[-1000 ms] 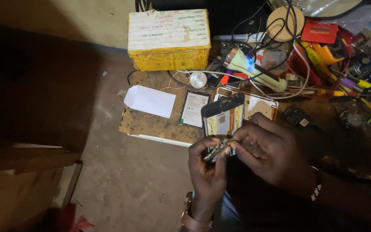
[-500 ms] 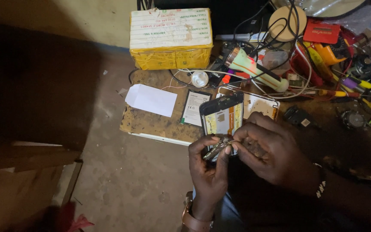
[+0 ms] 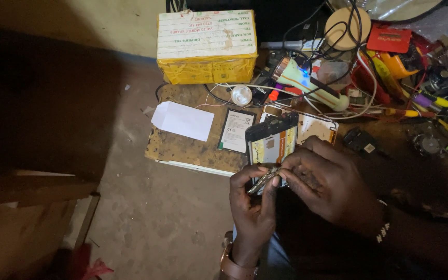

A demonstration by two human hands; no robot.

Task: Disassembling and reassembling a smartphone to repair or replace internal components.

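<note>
Both hands at it: left hand [image 3: 252, 202] and right hand [image 3: 327, 181] pinch a small metal part [image 3: 263, 180] against the opened phone [image 3: 271, 141]; one slip could bend or drop it.

One head-worn camera looks steeply down, close over the cluttered work board [image 3: 182, 148] and floor.

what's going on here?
A person sits over a worn board on the floor with an opened phone in front of them. The left hand and right hand meet at the phone's lower end, pinching a small metal part between the fingertips; what exactly it is cannot be told. On the board lie a flat battery and a white envelope. A yellow box, cables and hand tools crowd the area behind.
</note>
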